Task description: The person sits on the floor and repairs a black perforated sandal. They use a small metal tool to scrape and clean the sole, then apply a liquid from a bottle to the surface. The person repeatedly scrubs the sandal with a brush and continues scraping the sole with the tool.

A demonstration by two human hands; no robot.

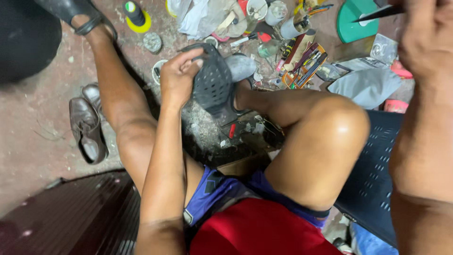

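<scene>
My left hand (pixel 178 75) grips a dark perforated shoe (pixel 213 82) by its edge, holding it upright over the ground between my knees. My right hand (pixel 427 35) is raised at the top right, close to the camera, closed around a thin dark tool (pixel 383 12) whose pointed end sticks out to the left. The two hands are far apart. My bare legs frame the shoe, and my left foot in a dark sandal (pixel 75 13) rests at the top left.
A pair of brown leather shoes (pixel 87 123) lies on the concrete at the left. Beyond the shoe lies a clutter of tools, cups, rags and a green round lid (pixel 354 21). A yellow-based bottle (pixel 136 16) stands at the top. A dark plastic stool (pixel 377 179) is at the right.
</scene>
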